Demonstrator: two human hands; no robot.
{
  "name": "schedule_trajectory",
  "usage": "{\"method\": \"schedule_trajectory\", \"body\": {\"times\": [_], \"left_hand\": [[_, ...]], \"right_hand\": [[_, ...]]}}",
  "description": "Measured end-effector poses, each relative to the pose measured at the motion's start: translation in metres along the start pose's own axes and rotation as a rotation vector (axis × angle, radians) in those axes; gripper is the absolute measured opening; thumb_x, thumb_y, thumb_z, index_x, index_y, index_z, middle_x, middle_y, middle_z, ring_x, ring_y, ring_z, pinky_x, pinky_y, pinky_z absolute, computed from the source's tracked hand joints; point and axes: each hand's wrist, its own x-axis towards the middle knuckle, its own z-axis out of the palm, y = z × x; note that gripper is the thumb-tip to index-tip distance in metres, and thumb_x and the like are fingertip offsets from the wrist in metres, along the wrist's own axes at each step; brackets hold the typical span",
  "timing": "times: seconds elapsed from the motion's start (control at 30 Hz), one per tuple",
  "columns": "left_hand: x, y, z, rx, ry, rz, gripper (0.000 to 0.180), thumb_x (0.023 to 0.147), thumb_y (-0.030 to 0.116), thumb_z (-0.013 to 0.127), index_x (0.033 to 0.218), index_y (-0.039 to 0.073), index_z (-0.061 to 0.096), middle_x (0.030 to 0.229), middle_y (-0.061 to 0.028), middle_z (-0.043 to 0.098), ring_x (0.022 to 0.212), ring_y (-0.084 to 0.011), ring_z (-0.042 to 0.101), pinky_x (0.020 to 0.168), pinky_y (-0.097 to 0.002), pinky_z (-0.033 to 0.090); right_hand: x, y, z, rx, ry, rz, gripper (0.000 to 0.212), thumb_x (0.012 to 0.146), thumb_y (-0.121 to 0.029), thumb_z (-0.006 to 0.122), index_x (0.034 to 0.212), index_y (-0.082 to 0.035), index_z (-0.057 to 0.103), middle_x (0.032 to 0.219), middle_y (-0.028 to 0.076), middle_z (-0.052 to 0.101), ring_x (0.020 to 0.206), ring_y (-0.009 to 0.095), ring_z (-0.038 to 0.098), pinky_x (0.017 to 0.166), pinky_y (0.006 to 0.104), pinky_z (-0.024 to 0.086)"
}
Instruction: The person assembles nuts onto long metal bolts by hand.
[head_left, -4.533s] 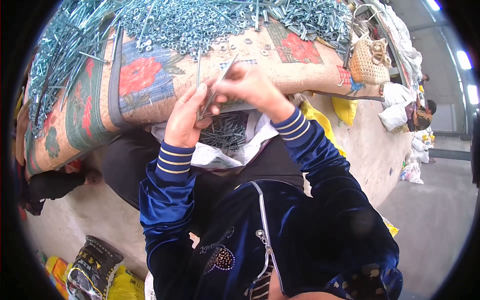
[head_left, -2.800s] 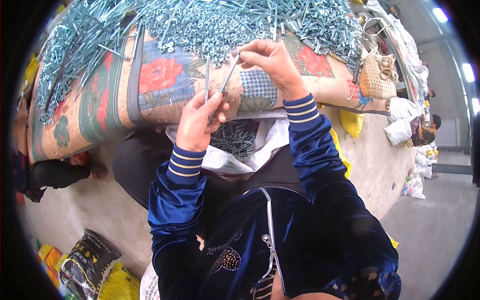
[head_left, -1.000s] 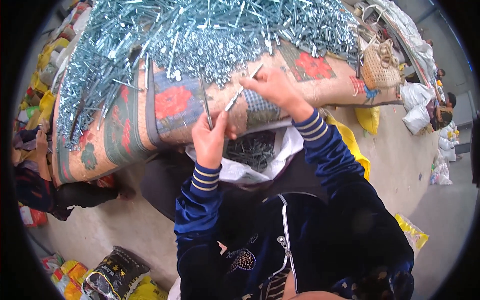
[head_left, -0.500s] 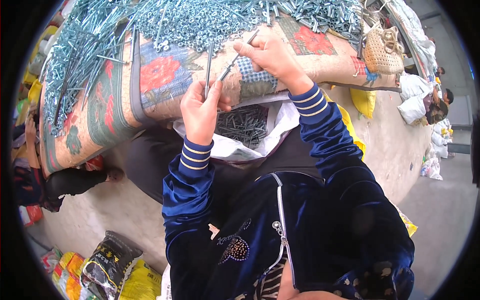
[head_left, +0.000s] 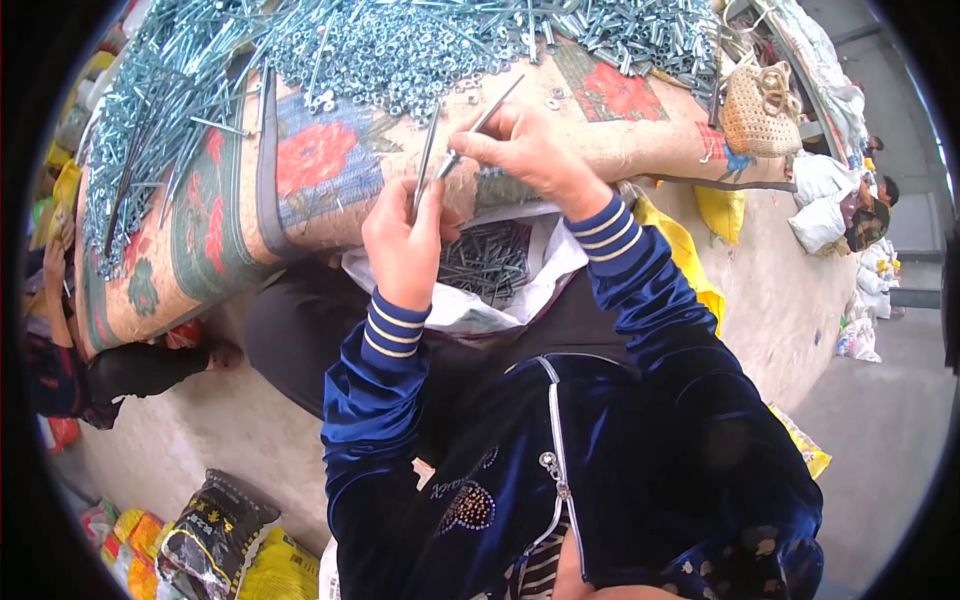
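My left hand [head_left: 402, 248] is closed, thumb against fingers, round the lower ends of two thin metal pieces. One is a long bolt [head_left: 428, 150] pointing up and away. The other is a metal rod [head_left: 498, 102] slanting up to the right, with a thicker sleeve-like part low down by my left thumb. My right hand [head_left: 530, 150] is closed on this second rod, thumb and fingertips at its middle, close to my left fingertips. Beneath both hands, an open white sack [head_left: 562, 262] in my lap holds many dark metal pieces [head_left: 487, 258].
A patterned padded cover [head_left: 350, 205] bears heaps of long bolts [head_left: 165, 110], nuts [head_left: 385, 55] and metal sleeves [head_left: 650, 35]. A woven basket [head_left: 762, 110] stands at the right. Yellow and black bags [head_left: 220, 530] lie lower left. Another person's leg [head_left: 150, 368] is at the left.
My right hand has moved down and slightly left along the rod, nearer my left fingertips. My left hand has shifted only slightly, and still holds both pieces.
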Motion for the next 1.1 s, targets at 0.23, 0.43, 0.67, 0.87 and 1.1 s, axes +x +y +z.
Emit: {"method": "schedule_trajectory", "body": {"times": [0.23, 0.43, 0.67, 0.87, 1.1], "left_hand": [[0.012, -0.023, -0.026, 0.111, -0.093, 0.108, 0.017, 0.09, 0.016, 0.057, 0.092, -0.001, 0.061, 0.07, -0.0024, 0.059, 0.06, -0.0149, 0.053, 0.058, -0.0285, 0.044], [0.016, -0.011, -0.014, -0.274, -0.264, -0.239, 0.026, 0.096, 0.022, 0.046, 0.111, 0.005, 0.057, 0.066, 0.0046, 0.046, 0.053, -0.0031, 0.039, 0.049, -0.0173, 0.032], [0.016, -0.012, -0.02, -0.43, -0.396, -0.418, 0.027, 0.096, 0.025, 0.045, 0.116, 0.009, 0.054, 0.064, 0.0036, 0.049, 0.046, -0.0024, 0.038, 0.042, -0.0162, 0.028], [0.013, -0.011, -0.012, -0.314, -0.452, -0.468, 0.031, 0.097, 0.029, 0.043, 0.118, 0.009, 0.054, 0.064, 0.0019, 0.053, 0.046, -0.0029, 0.04, 0.04, -0.0172, 0.029], [0.013, -0.006, -0.014, -0.275, -0.586, -0.453, 0.031, 0.098, 0.027, 0.04, 0.121, 0.011, 0.053, 0.062, 0.0034, 0.049, 0.045, -0.0022, 0.035, 0.039, -0.0166, 0.023]], "right_hand": [[0.009, -0.027, -0.03, -0.679, -0.493, -0.022, 0.025, 0.082, -0.023, 0.066, 0.093, -0.001, 0.066, 0.077, 0.002, 0.064, 0.071, 0.008, 0.056, 0.065, 0.0245, 0.046], [0.097, 0.044, -0.144, -0.991, 0.742, 0.007, 0.032, 0.074, -0.029, 0.069, 0.093, -0.004, 0.066, 0.08, 0.008, 0.069, 0.076, 0.017, 0.065, 0.071, 0.0304, 0.05], [0.103, 0.051, -0.149, -0.993, 0.64, 0.053, 0.04, 0.072, -0.023, 0.07, 0.107, -0.005, 0.063, 0.085, 0.007, 0.068, 0.083, 0.014, 0.063, 0.074, 0.0269, 0.048], [0.031, 0.035, -0.088, -0.126, 0.088, -0.142, 0.026, 0.082, -0.002, 0.059, 0.107, -0.003, 0.063, 0.098, 0.003, 0.063, 0.086, 0.012, 0.057, 0.076, 0.0249, 0.045], [0.004, -0.007, -0.069, -0.822, -0.001, -0.555, 0.018, 0.081, -0.003, 0.058, 0.098, -0.004, 0.062, 0.086, 0.008, 0.054, 0.081, 0.021, 0.056, 0.074, 0.03, 0.044]]}}
